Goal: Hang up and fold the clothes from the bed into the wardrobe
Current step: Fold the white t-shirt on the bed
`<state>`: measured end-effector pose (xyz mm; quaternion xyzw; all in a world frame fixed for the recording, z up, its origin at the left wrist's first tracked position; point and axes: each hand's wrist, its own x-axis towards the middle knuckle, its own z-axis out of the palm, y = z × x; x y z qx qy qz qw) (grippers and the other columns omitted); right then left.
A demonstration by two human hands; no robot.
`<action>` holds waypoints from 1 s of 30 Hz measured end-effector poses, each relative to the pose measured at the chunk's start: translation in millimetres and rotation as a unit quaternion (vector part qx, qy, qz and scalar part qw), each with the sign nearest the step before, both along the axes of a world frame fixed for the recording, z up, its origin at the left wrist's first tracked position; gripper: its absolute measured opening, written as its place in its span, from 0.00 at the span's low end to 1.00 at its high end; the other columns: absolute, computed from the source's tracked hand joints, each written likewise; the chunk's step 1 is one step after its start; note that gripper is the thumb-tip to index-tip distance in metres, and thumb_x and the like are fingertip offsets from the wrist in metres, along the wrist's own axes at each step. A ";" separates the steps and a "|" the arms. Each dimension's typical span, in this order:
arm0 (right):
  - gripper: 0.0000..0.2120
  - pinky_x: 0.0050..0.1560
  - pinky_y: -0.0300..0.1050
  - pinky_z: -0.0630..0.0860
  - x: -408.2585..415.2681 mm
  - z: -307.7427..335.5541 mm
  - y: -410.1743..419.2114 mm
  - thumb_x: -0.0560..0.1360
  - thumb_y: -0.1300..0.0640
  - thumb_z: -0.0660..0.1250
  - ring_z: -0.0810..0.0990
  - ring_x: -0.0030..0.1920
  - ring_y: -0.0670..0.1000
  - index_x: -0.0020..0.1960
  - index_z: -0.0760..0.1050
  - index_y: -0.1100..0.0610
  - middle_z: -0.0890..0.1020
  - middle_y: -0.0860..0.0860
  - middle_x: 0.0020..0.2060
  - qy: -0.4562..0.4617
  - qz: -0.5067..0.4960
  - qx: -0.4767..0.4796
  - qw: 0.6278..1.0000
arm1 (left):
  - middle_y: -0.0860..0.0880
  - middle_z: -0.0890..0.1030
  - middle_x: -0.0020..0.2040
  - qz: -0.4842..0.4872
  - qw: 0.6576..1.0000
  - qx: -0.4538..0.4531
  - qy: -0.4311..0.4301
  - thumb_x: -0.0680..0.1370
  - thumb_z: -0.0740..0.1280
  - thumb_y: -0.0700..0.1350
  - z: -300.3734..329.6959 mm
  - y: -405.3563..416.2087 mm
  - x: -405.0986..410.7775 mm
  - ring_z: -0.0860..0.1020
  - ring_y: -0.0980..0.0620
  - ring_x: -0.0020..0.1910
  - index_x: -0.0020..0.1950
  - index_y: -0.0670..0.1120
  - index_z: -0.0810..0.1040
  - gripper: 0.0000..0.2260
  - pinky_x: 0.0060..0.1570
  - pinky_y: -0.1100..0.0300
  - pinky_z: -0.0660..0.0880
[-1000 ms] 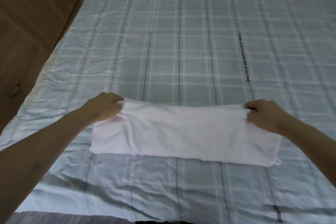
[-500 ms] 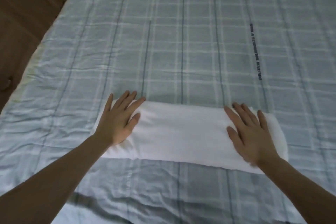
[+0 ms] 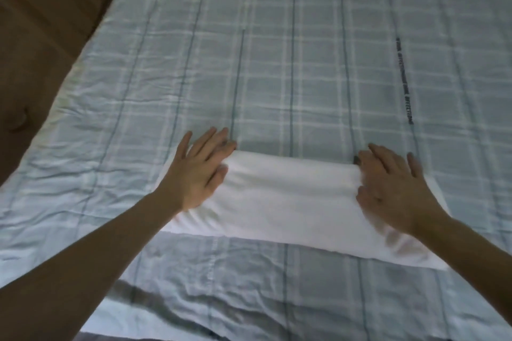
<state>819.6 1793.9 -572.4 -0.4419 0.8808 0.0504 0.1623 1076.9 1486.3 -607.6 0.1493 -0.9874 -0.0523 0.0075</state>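
A white garment (image 3: 291,199), folded into a long flat strip, lies across the near part of the bed (image 3: 277,63). My left hand (image 3: 198,171) presses flat on its left end, fingers straight and reaching past the far edge onto the sheet. On the right end my right hand (image 3: 393,188) rests palm down with its fingers spread. Each hand covers part of its end of the strip, and neither hand grips the cloth.
The bed carries a pale blue-green checked cover with dark stripes and a line of printed text (image 3: 403,80) at the right. A brown wooden wardrobe (image 3: 41,36) with a handle (image 3: 19,122) stands along the bed's left side.
A second ago both hands pinched the strip's far corners and laid the fold down. They then let go and pressed flat on its ends, where they remain.
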 end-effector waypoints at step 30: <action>0.29 0.75 0.62 0.52 137.4 -53.2 -75.3 0.77 0.45 0.51 0.59 0.76 0.54 0.77 0.59 0.52 0.61 0.52 0.77 0.051 -0.015 -0.115 0.992 | 0.43 0.80 0.56 0.511 0.624 0.574 -0.142 0.65 0.79 0.50 68.9 -4.7 43.8 0.80 0.42 0.54 0.60 0.43 0.76 0.28 0.57 0.49 0.77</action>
